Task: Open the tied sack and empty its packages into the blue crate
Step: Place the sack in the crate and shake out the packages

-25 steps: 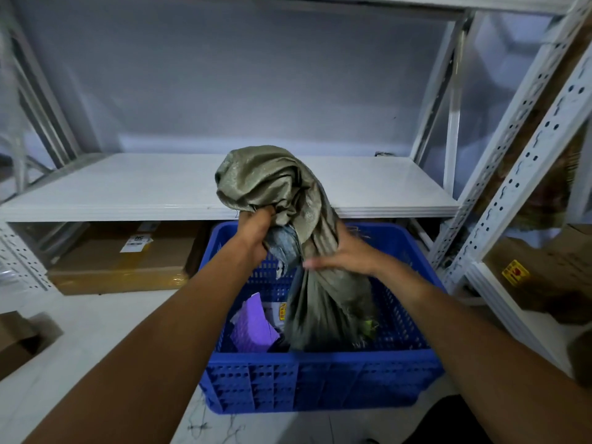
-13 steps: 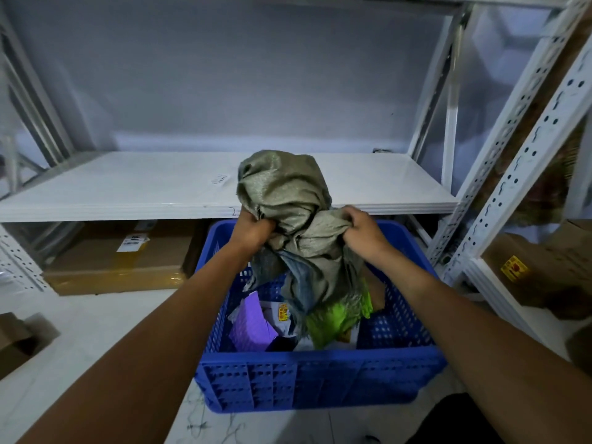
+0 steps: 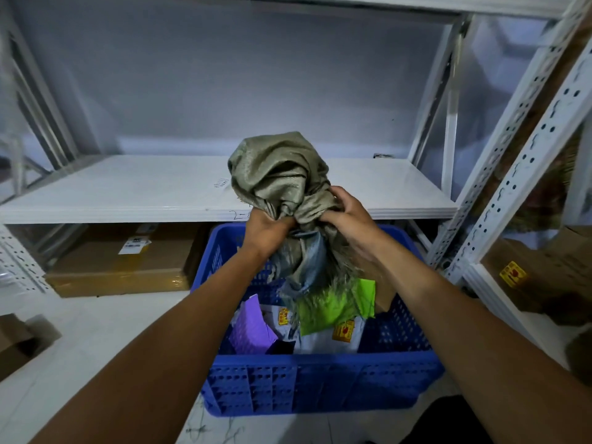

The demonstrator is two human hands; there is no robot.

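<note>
The olive woven sack [image 3: 282, 174] is held upside down over the blue crate [image 3: 314, 382], its frayed mouth hanging into the crate. My left hand [image 3: 267, 230] and my right hand [image 3: 349, 219] both grip the bunched sack at its middle, close together. A bright green package [image 3: 333, 307] shows at the sack's mouth. In the crate lie a purple package [image 3: 251, 328] and white packages with yellow stickers [image 3: 333, 336].
A white metal shelf [image 3: 144, 190] stands behind the crate, with a flat cardboard box [image 3: 125, 264] under it on the floor. Perforated white rack posts [image 3: 512, 161] rise at the right, beside a brown box with a yellow sticker [image 3: 525, 277]. Another cardboard box [image 3: 16, 344] sits at far left.
Both hands have gathered the sack higher and come closer together. The sack's mouth has lifted, and the green package has come out into the crate.
</note>
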